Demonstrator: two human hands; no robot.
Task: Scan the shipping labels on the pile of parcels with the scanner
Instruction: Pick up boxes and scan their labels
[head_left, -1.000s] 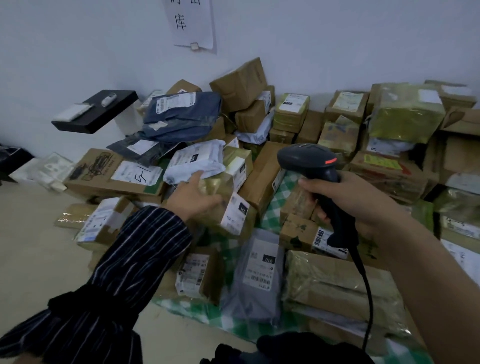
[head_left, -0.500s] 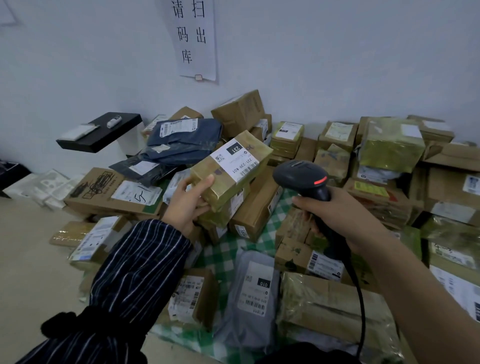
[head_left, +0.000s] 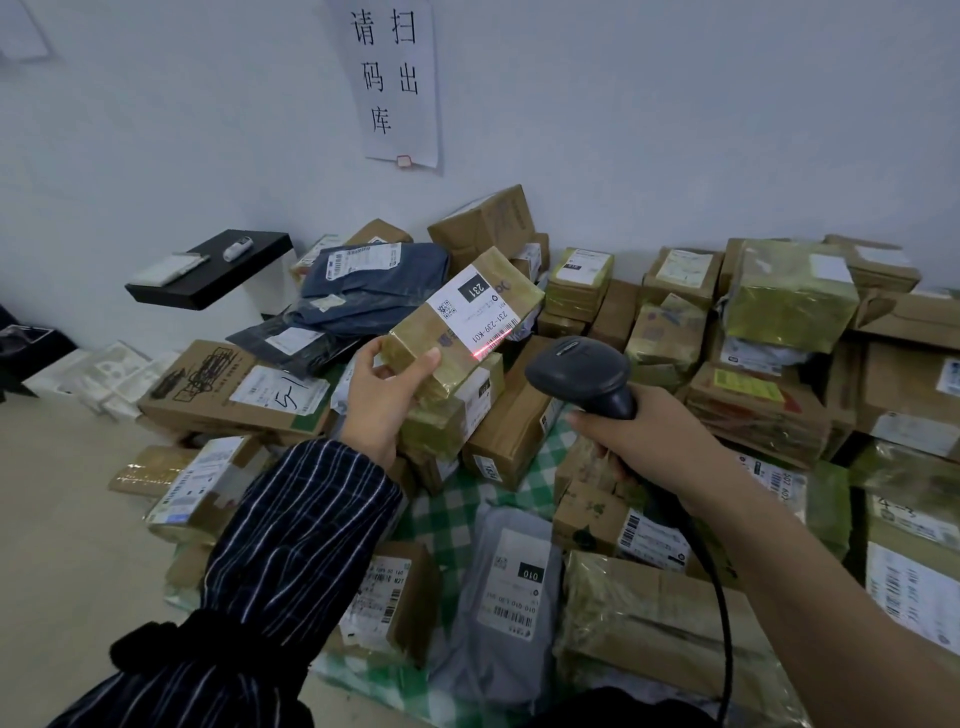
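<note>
Head view is showing a black shelf (head_left: 208, 275) sitting at far left by the wall, well apart from the work. Next along, the left hand (head_left: 384, 400) is gripping a taped box (head_left: 415, 345) by its near end, thumb and fingers curled round it, holding it lifted above the pile (head_left: 789, 301) with its label (head_left: 475, 312) facing up. A red beam (head_left: 491, 345) is lying across the barcode at the label's lower edge, so this parcel is apparently being read right now. To the right, the scanner (head_left: 582, 374) is pointing at the box, near it but not touching, and the right hand (head_left: 644, 436) is wrapping round its handle, with the cable (head_left: 722, 597) trailing down toward the bottom edge. As for progress, one label is mid-scan while many parcels are lying all around, stretching to the right edge. Nothing is marking which ones are already done, so I cannot tell the count, though most of the job is looking unfinished. A second ago the left hand was down in the pile, grasping this box. Half a second ago the box was already lifted and the scanner raised, but no beam was showing on the label. Now the box is sitting higher, and the beam is on.
</note>
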